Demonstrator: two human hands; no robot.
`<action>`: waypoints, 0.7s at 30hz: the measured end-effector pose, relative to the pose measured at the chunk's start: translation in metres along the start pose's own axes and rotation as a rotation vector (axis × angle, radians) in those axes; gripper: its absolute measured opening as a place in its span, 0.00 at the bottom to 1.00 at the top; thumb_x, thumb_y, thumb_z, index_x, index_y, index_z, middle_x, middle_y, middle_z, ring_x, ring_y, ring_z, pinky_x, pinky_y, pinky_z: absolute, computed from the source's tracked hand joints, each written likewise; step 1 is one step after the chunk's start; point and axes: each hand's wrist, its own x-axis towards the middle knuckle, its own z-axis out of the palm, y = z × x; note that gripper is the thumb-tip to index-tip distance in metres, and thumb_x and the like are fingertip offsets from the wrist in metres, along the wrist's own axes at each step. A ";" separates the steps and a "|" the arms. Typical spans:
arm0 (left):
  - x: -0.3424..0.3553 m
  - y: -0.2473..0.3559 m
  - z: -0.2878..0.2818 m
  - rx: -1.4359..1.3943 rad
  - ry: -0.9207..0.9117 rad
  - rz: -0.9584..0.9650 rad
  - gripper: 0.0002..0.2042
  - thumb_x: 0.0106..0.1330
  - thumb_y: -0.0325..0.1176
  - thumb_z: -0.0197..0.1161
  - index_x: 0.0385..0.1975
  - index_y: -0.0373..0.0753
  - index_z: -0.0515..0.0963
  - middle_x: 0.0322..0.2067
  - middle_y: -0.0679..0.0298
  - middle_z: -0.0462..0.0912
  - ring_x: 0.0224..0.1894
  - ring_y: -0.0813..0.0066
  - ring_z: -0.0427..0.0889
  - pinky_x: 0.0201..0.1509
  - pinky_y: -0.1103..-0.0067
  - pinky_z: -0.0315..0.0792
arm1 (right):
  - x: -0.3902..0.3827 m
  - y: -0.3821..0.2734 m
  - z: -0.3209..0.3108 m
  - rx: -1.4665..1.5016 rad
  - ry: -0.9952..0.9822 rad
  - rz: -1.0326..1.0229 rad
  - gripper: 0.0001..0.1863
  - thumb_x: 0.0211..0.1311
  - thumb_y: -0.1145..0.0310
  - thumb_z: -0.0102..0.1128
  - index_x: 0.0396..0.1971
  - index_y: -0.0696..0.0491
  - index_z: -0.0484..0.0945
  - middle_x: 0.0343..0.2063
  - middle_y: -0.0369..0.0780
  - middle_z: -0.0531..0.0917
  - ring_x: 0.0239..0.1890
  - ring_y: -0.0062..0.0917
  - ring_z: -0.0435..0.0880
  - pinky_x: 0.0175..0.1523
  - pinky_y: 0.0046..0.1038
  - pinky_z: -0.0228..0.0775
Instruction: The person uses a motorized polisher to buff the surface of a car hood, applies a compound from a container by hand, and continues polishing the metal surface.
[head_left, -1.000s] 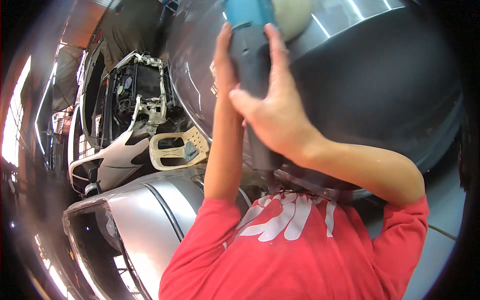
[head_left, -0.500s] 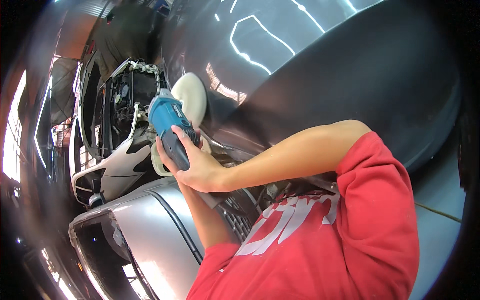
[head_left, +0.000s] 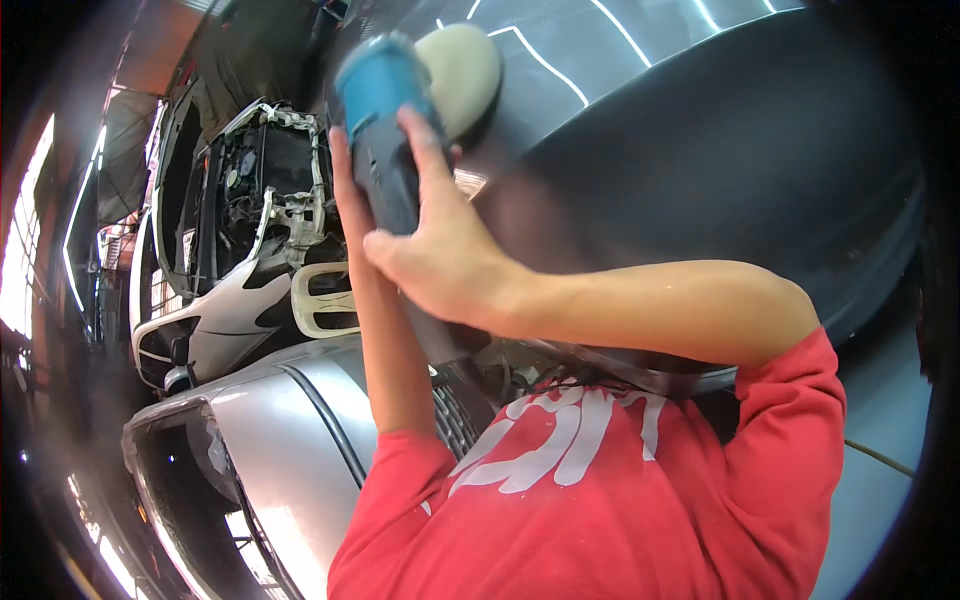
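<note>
A blue and dark-grey power polisher (head_left: 385, 165) is held out in front of me with both hands. My right hand (head_left: 455, 250) wraps the dark rear of its body, thumb and fingers closed on it. Along the polisher's left side lie the fingers of my left hand (head_left: 347, 195); most of that hand is hidden behind the tool. The round cream polishing pad (head_left: 462, 80) faces the glossy dark car panel (head_left: 700, 170), close against it; whether it touches I cannot tell. The polisher's head is blurred.
A white car (head_left: 215, 320) with its front parts off stands to the left. Nearer is a silver car (head_left: 270, 430), and a cream plastic chair (head_left: 302, 300) shows between them. A thin cord (head_left: 880, 457) lies on the floor at right.
Both hands have carried the polisher up and slightly right, farther along the dark panel. My right arm has stretched farther forward, and more of the cream chair shows.
</note>
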 end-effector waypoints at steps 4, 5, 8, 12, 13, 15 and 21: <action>0.030 0.016 0.026 -0.022 -0.188 0.025 0.25 0.72 0.46 0.57 0.66 0.54 0.62 0.52 0.48 0.79 0.41 0.54 0.86 0.44 0.65 0.82 | 0.003 -0.016 -0.017 0.013 0.059 -0.017 0.52 0.55 0.77 0.59 0.77 0.54 0.38 0.68 0.53 0.60 0.63 0.33 0.69 0.65 0.29 0.66; 0.035 0.018 0.030 -0.027 -0.220 0.034 0.24 0.71 0.47 0.57 0.65 0.52 0.63 0.51 0.48 0.80 0.41 0.55 0.86 0.44 0.65 0.82 | 0.004 -0.016 -0.018 0.023 0.065 -0.024 0.52 0.55 0.77 0.59 0.77 0.53 0.38 0.67 0.52 0.61 0.62 0.32 0.70 0.64 0.29 0.66; 0.052 0.027 0.035 -0.014 -0.274 0.065 0.24 0.70 0.50 0.58 0.62 0.46 0.67 0.48 0.49 0.81 0.40 0.56 0.86 0.44 0.65 0.83 | 0.008 -0.014 -0.017 0.037 0.071 -0.034 0.53 0.55 0.77 0.59 0.77 0.52 0.38 0.66 0.51 0.62 0.60 0.31 0.71 0.62 0.29 0.68; 0.062 0.030 0.025 -0.010 -0.252 0.085 0.27 0.69 0.54 0.59 0.57 0.38 0.73 0.45 0.50 0.83 0.39 0.57 0.86 0.45 0.65 0.83 | 0.012 -0.003 -0.009 -0.023 0.049 -0.022 0.53 0.54 0.77 0.60 0.77 0.51 0.38 0.66 0.52 0.63 0.62 0.34 0.71 0.63 0.30 0.67; 0.060 0.027 0.016 -0.019 -0.239 0.075 0.28 0.68 0.54 0.59 0.56 0.36 0.74 0.44 0.51 0.84 0.39 0.58 0.86 0.45 0.65 0.83 | 0.012 0.001 -0.005 -0.046 0.039 -0.018 0.54 0.54 0.77 0.60 0.77 0.51 0.38 0.65 0.53 0.63 0.62 0.35 0.71 0.64 0.30 0.67; 0.063 0.025 -0.005 -0.001 -0.212 -0.015 0.25 0.68 0.45 0.57 0.60 0.38 0.71 0.49 0.50 0.80 0.43 0.59 0.84 0.48 0.66 0.82 | 0.014 0.005 0.004 -0.062 -0.001 0.040 0.54 0.54 0.75 0.60 0.78 0.47 0.37 0.64 0.58 0.67 0.62 0.44 0.73 0.65 0.33 0.66; 0.062 0.026 -0.064 -0.145 -0.339 -0.180 0.32 0.67 0.17 0.51 0.73 0.43 0.59 0.64 0.49 0.69 0.55 0.62 0.80 0.57 0.71 0.80 | 0.026 0.031 0.033 -0.076 -0.159 0.180 0.55 0.54 0.72 0.59 0.78 0.42 0.35 0.60 0.64 0.70 0.58 0.50 0.77 0.65 0.38 0.65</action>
